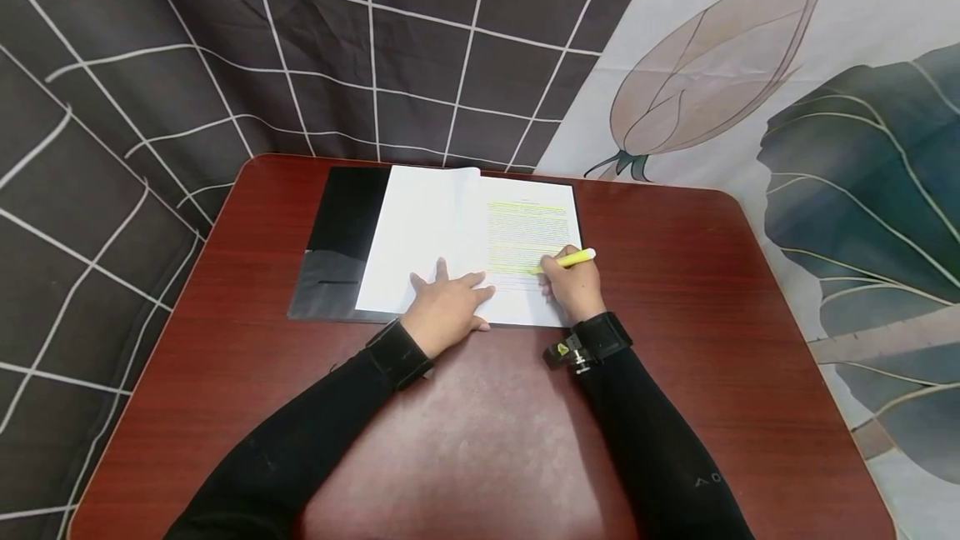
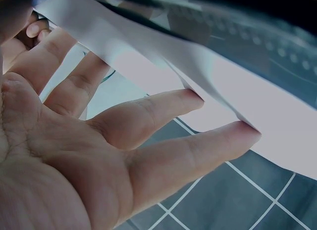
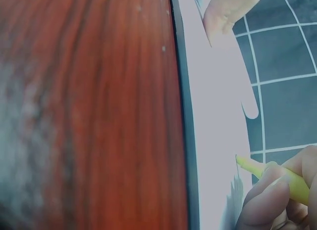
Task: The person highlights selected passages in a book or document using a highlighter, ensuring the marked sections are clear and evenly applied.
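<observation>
A yellow highlighter [image 1: 579, 257] is pinched in my right hand [image 1: 580, 288], its tip low on the printed right-hand page [image 1: 527, 233]. Many lines of text above the tip carry yellow marking. In the right wrist view the highlighter's tip [image 3: 242, 161] meets the white paper [image 3: 215, 116]. My left hand [image 1: 442, 312] rests with fingers spread on the lower part of the blank left-hand page [image 1: 420, 232]. The left wrist view shows its straight fingers [image 2: 193, 153] with fingertips on the sheet. The pages lie in a black folder [image 1: 348, 211].
The folder lies toward the back of a reddish-brown wooden table [image 1: 667, 273] with rounded corners. A dark cloth with a white grid [image 1: 420, 48] hangs behind and to the left. A white cloth with a flower print [image 1: 697, 82] hangs at the right.
</observation>
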The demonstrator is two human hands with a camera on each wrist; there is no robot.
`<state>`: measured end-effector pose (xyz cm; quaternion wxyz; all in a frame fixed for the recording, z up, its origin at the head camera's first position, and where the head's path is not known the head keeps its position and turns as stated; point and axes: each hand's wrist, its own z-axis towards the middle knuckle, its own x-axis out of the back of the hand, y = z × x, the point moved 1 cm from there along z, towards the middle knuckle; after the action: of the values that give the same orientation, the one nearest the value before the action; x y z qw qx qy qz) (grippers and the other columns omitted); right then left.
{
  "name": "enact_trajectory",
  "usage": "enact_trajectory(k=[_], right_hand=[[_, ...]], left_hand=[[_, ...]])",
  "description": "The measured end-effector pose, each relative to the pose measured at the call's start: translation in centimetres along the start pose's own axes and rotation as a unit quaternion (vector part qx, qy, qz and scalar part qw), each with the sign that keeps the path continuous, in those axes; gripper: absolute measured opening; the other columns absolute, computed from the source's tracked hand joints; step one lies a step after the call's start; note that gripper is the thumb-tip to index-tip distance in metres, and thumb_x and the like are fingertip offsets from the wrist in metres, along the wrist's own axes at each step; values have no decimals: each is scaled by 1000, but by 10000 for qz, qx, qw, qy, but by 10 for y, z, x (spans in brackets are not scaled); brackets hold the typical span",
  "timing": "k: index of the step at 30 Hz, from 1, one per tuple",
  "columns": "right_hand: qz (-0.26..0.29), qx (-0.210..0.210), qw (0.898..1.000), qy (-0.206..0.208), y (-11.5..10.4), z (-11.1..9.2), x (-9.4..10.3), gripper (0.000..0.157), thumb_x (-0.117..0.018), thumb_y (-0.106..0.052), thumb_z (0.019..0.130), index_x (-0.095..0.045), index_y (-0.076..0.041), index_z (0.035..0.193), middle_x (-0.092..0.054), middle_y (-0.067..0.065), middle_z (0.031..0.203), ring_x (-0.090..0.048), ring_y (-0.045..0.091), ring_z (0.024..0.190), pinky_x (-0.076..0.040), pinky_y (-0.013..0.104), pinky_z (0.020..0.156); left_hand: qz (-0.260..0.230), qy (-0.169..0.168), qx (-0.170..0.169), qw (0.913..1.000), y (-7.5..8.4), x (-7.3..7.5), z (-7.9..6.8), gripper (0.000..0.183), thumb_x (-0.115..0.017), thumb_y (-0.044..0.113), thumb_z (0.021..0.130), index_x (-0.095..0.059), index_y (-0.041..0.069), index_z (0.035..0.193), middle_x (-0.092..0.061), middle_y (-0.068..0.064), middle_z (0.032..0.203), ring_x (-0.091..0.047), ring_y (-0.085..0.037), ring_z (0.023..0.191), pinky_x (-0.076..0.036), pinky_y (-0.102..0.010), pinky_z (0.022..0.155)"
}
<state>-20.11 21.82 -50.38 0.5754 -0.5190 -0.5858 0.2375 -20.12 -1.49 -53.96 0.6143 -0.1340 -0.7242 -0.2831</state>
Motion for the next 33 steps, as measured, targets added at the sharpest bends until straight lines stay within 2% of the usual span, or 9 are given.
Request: enact_trajectory(k=[17, 33], right_hand=[[-52, -93, 9999, 124, 4, 0, 10, 19, -65, -14, 108, -55, -10, 91, -64, -2, 70, -61, 8, 56, -53, 21, 52], [6, -175, 9997, 168, 10, 0, 25, 19, -64, -16, 108, -55, -10, 92, -65, -2, 69, -61, 7, 57, -54, 22, 53]], left_hand=[[-156, 52, -10, 9999, 1, 6, -5, 66, -85, 55, 97, -70, 32, 157, -60, 0, 172, -39, -73, 158, -38, -100, 106], [-65, 182, -80, 9998, 1, 4, -4, 65, -86, 56, 97, -71, 31, 156, -62, 0, 171, -42, -72, 156, -40, -100, 104]])
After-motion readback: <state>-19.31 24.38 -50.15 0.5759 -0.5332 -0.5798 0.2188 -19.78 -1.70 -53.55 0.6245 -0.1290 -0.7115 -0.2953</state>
